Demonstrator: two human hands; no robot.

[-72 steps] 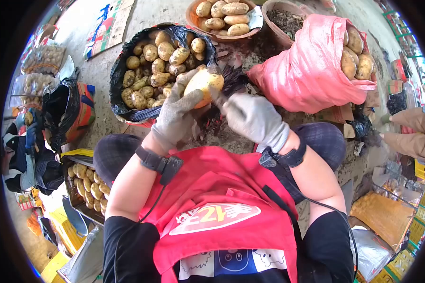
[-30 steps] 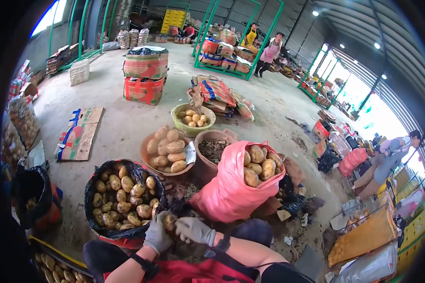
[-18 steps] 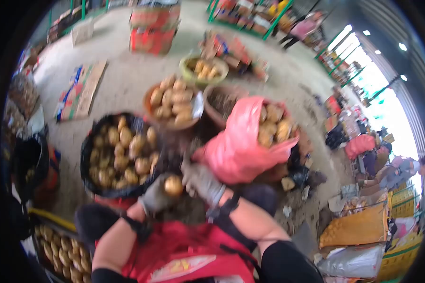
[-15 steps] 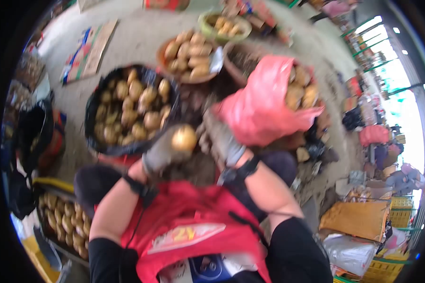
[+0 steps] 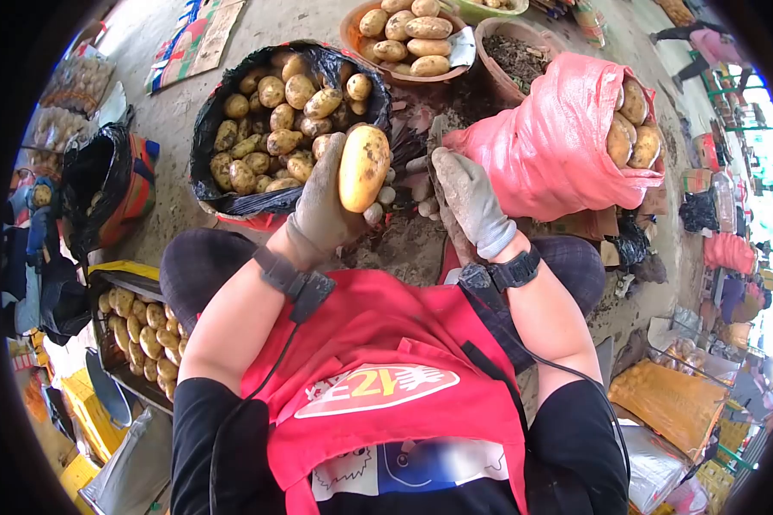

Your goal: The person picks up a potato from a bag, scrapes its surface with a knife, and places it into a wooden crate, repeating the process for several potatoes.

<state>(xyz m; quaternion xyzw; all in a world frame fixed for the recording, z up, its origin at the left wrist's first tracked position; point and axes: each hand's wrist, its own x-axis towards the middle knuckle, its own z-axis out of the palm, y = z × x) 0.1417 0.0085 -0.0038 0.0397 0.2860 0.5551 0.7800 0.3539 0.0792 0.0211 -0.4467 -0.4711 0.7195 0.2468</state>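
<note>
My left hand, in a dirty grey glove, is wrapped round a large yellow potato with a few dark specks. To the right, my gloved right hand is closed on a thin, dirt-covered flat object whose nature is unclear. A small gap separates the potato from this object. Just left of my left hand stands a tub lined with a black bag, full of potatoes. Beside my right hand lies a pink sack with potatoes showing at its open mouth.
A bowl of potatoes and a tub of dark scraps stand ahead. At the lower left is a crate of potatoes. Flattened cardboard lies at the upper left. A person is at the far upper right.
The view has tilted, so the containers sit higher in it. The potato in my left hand now shows its long side. Both hands keep their hold.
</note>
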